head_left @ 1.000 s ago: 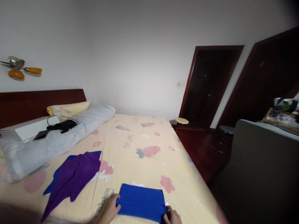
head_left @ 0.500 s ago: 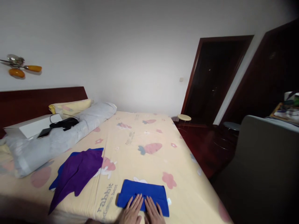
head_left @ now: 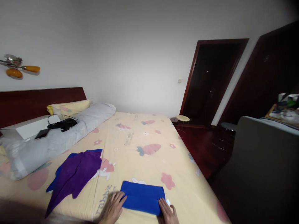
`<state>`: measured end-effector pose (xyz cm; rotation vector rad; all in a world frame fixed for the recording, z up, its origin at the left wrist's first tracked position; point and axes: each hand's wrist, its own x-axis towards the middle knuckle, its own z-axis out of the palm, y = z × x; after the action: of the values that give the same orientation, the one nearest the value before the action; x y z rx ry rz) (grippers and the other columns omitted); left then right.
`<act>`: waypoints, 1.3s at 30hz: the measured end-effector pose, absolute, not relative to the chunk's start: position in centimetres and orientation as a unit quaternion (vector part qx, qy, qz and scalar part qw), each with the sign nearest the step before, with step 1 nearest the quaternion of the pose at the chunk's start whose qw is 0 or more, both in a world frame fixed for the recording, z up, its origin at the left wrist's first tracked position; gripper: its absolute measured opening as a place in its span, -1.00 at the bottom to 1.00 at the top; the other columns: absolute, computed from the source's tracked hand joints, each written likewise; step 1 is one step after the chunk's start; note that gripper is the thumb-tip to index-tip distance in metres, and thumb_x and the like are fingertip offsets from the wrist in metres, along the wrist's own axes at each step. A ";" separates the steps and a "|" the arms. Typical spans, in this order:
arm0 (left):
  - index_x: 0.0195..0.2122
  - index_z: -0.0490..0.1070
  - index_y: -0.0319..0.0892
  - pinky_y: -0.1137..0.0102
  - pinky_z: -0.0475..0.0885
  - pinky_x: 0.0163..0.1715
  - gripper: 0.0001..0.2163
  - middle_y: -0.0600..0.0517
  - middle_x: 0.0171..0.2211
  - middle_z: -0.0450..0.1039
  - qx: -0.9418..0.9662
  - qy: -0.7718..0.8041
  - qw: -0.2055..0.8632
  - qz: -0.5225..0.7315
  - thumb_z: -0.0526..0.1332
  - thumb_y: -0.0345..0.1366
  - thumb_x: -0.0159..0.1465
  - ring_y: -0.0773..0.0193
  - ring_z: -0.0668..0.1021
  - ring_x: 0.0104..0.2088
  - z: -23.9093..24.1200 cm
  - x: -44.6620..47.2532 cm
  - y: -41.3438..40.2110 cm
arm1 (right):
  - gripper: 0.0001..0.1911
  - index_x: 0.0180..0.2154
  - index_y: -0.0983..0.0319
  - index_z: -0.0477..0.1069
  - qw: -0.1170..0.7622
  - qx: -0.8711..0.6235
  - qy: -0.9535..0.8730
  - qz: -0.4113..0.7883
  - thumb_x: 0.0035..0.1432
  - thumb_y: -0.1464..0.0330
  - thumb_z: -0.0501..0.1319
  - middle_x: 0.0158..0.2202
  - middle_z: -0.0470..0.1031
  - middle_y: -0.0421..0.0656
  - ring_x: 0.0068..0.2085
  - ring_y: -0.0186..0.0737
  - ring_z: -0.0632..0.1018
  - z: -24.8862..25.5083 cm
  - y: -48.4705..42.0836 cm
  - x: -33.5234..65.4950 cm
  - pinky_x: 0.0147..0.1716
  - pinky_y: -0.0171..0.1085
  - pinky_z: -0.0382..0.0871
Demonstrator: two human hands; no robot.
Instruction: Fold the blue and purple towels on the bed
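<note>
I'm mid-fold: left hand (head_left: 113, 207) and right hand (head_left: 168, 212) lie open, flat on the blue cloth's (head_left: 143, 197) ends; next, another fold.

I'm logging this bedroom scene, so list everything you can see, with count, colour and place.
folded cloth: 1, blue, near edge of the bed
loose cloths: 2, purple over blue, left on the bed
bed sheet: 1, cream with carrot print
long pillow: 1, grey, along the left side
pillow: 1, yellow, by the headboard
headboard: 1, dark red wood
phone: 1, dark, on the grey pillow
stools: 2, by the doorway
chair back: 1, grey, right
left hand: at the folded cloth's left end
right hand: at its right end
</note>
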<state>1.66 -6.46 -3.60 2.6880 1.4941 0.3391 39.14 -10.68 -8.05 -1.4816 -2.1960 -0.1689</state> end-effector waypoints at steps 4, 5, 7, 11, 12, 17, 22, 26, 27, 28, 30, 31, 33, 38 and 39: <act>-0.11 0.46 0.01 0.23 0.33 0.11 -0.56 0.08 -0.11 0.55 0.849 0.507 0.061 0.136 0.09 -0.54 0.04 0.18 0.51 -0.04 -1.2 1.8 -6.7 | -0.59 -0.06 0.13 0.49 0.287 -0.589 -0.753 0.063 0.02 0.38 0.14 -0.10 0.63 -0.11 -0.13 -0.10 0.62 -5.5 -11.1 39.0 -0.09 -0.17 0.40; -0.15 0.45 -0.01 0.25 0.34 0.08 -0.61 0.08 -0.15 0.55 0.836 0.525 0.081 0.139 0.09 -0.52 0.04 0.19 0.52 -0.07 -0.6 1.9 -6.8 | -0.61 -0.06 0.13 0.48 0.305 -0.610 -0.725 0.100 0.06 0.33 0.12 -0.12 0.63 -0.11 -0.16 -0.11 0.62 -4.9 -11.2 38.8 -0.11 -0.18 0.41; -0.17 0.43 -0.03 0.32 0.37 0.02 -0.64 0.10 -0.18 0.55 0.798 0.571 0.127 0.145 0.10 -0.51 0.04 0.23 0.53 -0.11 0.5 2.2 -6.7 | -0.61 -0.04 0.14 0.45 0.343 -0.639 -0.670 0.159 0.10 0.26 0.08 -0.12 0.62 -0.11 -0.17 -0.11 0.60 -3.8 -11.3 38.5 -0.14 -0.19 0.44; -0.14 0.43 -0.05 0.41 0.36 -0.01 -0.66 0.11 -0.16 0.57 0.732 0.647 0.161 0.141 0.08 -0.49 0.10 0.29 0.55 -0.08 0.5 2.6 -5.8 | -0.57 -0.03 0.18 0.42 0.375 -0.654 -0.625 0.204 0.10 0.18 0.07 -0.10 0.59 -0.06 -0.10 -0.06 0.59 -3.1 -10.1 38.2 -0.07 -0.16 0.45; -0.11 0.44 -0.07 0.38 0.34 0.04 -0.66 0.08 -0.11 0.57 0.726 0.659 0.143 0.135 0.08 -0.47 0.12 0.26 0.53 -0.02 0.0 2.5 -5.5 | -0.56 -0.02 0.20 0.41 0.368 -0.663 -0.622 0.194 0.11 0.17 0.07 -0.08 0.58 -0.03 -0.07 -0.05 0.58 -3.2 -9.6 38.3 -0.04 -0.14 0.44; 0.15 0.37 -0.14 0.15 0.30 0.17 -0.54 -0.06 0.16 0.44 0.738 0.661 0.013 0.138 0.02 -0.42 0.22 0.09 0.41 0.19 -2.7 2.7 -4.5 | -0.58 -0.01 0.22 0.42 0.314 -0.729 -0.605 0.058 0.20 0.22 0.00 0.07 0.49 0.09 0.04 0.05 0.53 -4.7 -7.7 37.7 0.00 -0.01 0.43; 0.35 0.01 0.02 0.22 0.30 0.21 -0.39 0.07 0.31 0.21 0.835 0.510 -0.030 0.203 -0.02 -0.44 0.26 0.18 0.33 0.26 -4.1 7.1 -5.2 | -0.43 0.28 0.08 0.10 0.301 -0.587 -0.752 0.007 0.24 0.30 0.00 0.32 0.21 -0.05 0.27 0.00 0.33 -5.9 -7.5 32.2 0.14 0.01 0.35; 0.39 -0.29 -0.03 0.19 0.22 0.27 -0.21 0.06 0.38 0.01 0.879 0.445 -0.010 0.172 0.06 -0.45 0.18 0.16 0.21 0.33 -4.3 11.0 -6.2 | -0.21 0.35 0.05 -0.35 0.250 -0.506 -0.825 0.030 0.23 0.29 0.05 0.36 0.06 -0.07 0.31 0.03 0.23 -6.4 -7.5 29.1 0.19 0.05 0.30; 0.39 -0.33 -0.03 0.19 0.22 0.27 -0.18 0.06 0.39 -0.01 0.884 0.440 -0.005 0.159 0.08 -0.44 0.16 0.16 0.20 0.33 -4.3 11.3 -6.4 | -0.18 0.34 0.05 -0.39 0.234 -0.496 -0.835 0.038 0.21 0.30 0.07 0.36 0.04 -0.08 0.32 0.04 0.22 -6.4 -7.5 29.2 0.20 0.07 0.29; 0.39 -0.34 -0.02 0.20 0.21 0.28 -0.17 0.08 0.39 -0.03 0.887 0.437 -0.002 0.148 0.08 -0.44 0.15 0.17 0.20 0.33 -4.2 11.2 -6.5 | -0.16 0.34 0.04 -0.41 0.218 -0.491 -0.842 0.044 0.19 0.32 0.08 0.36 0.03 -0.09 0.32 0.04 0.22 -6.3 -7.5 29.6 0.21 0.08 0.28; 0.39 -0.36 0.01 0.21 0.17 0.29 -0.19 0.12 0.40 -0.07 0.886 0.443 -0.007 0.134 0.08 -0.42 0.18 0.19 0.18 0.34 -3.8 10.2 -6.6 | -0.15 0.33 0.02 -0.40 0.192 -0.497 -0.844 0.053 0.16 0.39 0.07 0.37 -0.02 -0.13 0.33 0.02 0.19 -5.9 -7.7 31.1 0.23 0.09 0.25; 0.39 -0.36 0.02 0.22 0.15 0.30 -0.20 0.13 0.40 -0.09 0.882 0.452 -0.012 0.130 0.08 -0.40 0.20 0.19 0.16 0.35 -3.6 9.4 -6.6 | -0.17 0.33 0.02 -0.38 0.186 -0.508 -0.839 0.054 0.17 0.41 0.05 0.37 -0.03 -0.15 0.34 0.01 0.17 -5.5 -7.9 32.0 0.24 0.09 0.23; 0.39 -0.38 0.01 0.21 0.11 0.31 -0.22 0.13 0.41 -0.11 0.872 0.474 -0.020 0.118 0.08 -0.35 0.23 0.18 0.14 0.36 -3.1 7.5 -6.6 | -0.24 0.34 0.02 -0.36 0.183 -0.528 -0.828 0.051 0.23 0.36 0.00 0.38 -0.03 -0.17 0.35 -0.02 0.15 -4.7 -8.4 34.1 0.26 0.08 0.19; 0.38 -0.40 0.00 0.12 -0.01 0.33 -0.24 0.09 0.41 -0.15 0.852 0.518 -0.009 0.069 0.08 -0.27 0.27 0.12 0.06 0.38 -2.6 3.9 -6.5 | -0.34 0.34 -0.02 -0.33 0.176 -0.570 -0.801 0.047 0.32 0.15 -0.08 0.38 -0.02 -0.22 0.36 -0.07 0.14 -4.2 -9.3 37.8 0.26 0.05 0.18; 0.38 -0.40 0.01 0.11 -0.01 0.34 -0.25 0.09 0.41 -0.17 0.849 0.524 0.000 0.060 0.08 -0.26 0.27 0.12 0.04 0.39 -2.5 3.6 -6.4 | -0.34 0.34 -0.03 -0.32 0.174 -0.578 -0.796 0.046 0.32 0.14 -0.08 0.38 -0.01 -0.22 0.36 -0.07 0.14 -4.4 -9.3 38.1 0.26 0.05 0.19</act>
<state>3.61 -6.45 -2.47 2.6677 1.6473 0.1882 38.12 -9.26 -4.40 -1.6385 -2.2558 0.1293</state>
